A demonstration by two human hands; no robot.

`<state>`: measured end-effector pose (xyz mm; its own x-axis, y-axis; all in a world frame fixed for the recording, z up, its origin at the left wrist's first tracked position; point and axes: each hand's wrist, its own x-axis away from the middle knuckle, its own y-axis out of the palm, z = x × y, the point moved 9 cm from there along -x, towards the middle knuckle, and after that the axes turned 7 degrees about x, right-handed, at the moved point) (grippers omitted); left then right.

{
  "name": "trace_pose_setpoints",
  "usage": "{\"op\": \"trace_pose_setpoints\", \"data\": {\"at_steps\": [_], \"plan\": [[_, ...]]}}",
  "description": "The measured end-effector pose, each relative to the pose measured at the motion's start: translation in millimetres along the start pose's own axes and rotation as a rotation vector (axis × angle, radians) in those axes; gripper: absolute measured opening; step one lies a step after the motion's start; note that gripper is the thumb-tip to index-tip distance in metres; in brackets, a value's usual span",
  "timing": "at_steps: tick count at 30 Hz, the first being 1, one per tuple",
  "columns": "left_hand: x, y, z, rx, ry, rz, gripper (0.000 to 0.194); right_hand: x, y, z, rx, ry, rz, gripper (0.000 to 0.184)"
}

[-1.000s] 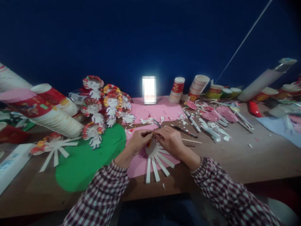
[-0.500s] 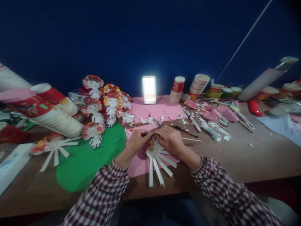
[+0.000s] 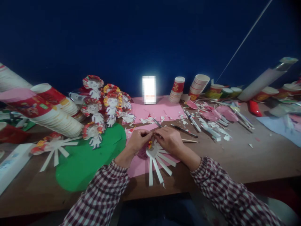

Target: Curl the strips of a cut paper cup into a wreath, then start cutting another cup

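Observation:
A cut paper cup (image 3: 152, 152) is spread out, its round base white and its sides slit into long strips. The strips fan toward the table's front edge; a red and yellow curl shows at its left. My left hand (image 3: 139, 141) pinches a strip at the cup's far side, thumb and forefinger together. Right beside it, my right hand (image 3: 169, 138) is closed at the same spot, the fingertips of both hands meeting. A thin wooden stick (image 3: 190, 141) juts out to the right from under my right hand. The fingers hide the strip's end.
Pink sheets (image 3: 157, 110) and a green sheet (image 3: 94, 169) lie on the table. Paper dolls with curled red and yellow rims (image 3: 113, 103) stand left, near stacked paper cups (image 3: 56, 116). A pen (image 3: 184, 131), a marker (image 3: 193, 121) and paper scraps lie right. A blurred bright rectangle (image 3: 149, 90) stands behind.
The cut cup has turned slightly and shifted right, uncovering the red and yellow curl. The stick's outer end has drawn in toward my right hand. Both hands stay almost in place.

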<state>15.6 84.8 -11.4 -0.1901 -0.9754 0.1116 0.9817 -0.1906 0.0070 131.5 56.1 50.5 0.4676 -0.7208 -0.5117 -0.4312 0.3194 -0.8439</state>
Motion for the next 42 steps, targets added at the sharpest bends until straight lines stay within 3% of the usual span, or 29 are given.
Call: {"op": "trace_pose_setpoints", "data": {"at_steps": [8, 22, 29, 42], "plan": [[2, 0.5, 3, 0.077, -0.039, 0.034, 0.022, -1, 0, -2, 0.005, -0.023, -0.019, 0.013], [3, 7.1, -2, 0.184, -0.100, -0.069, 0.030, -1, -9, -5, -0.029, -0.048, 0.073, 0.010], [2, 6.8, -1, 0.214, -0.088, -0.042, 0.032, 0, -9, -5, -0.041, -0.047, 0.077, 0.011], [1, 4.3, 9, -0.159, 0.069, -0.056, 0.041, 0, -11, -6, -0.044, -0.039, 0.105, 0.011]]}}
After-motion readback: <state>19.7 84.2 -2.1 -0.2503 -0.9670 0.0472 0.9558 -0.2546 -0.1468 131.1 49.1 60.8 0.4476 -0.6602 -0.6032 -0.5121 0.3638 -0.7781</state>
